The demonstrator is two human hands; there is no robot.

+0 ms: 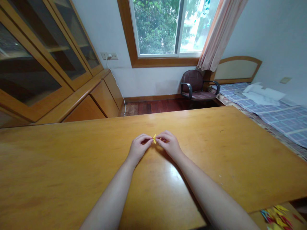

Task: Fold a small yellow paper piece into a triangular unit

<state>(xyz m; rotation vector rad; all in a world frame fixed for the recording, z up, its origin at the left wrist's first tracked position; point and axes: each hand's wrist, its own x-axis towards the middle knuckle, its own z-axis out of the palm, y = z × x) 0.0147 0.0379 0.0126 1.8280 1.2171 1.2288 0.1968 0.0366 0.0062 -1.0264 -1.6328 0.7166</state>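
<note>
A small, pointed yellow folded piece, which looks like paper, is held up just over the wooden table. My left hand pinches its left side between thumb and fingertips. From the right, my right hand grips it in the same way, with thumb and forefinger pressed together. The two hands nearly meet around the piece, and the fingertips cover part of it. Its exact shape is too small to make out.
Several colourful small pieces, mostly yellow and red, lie at the lower right below the table edge. A brown armchair stands beyond the table, a bed to the right, and a glass-door cabinet on the left.
</note>
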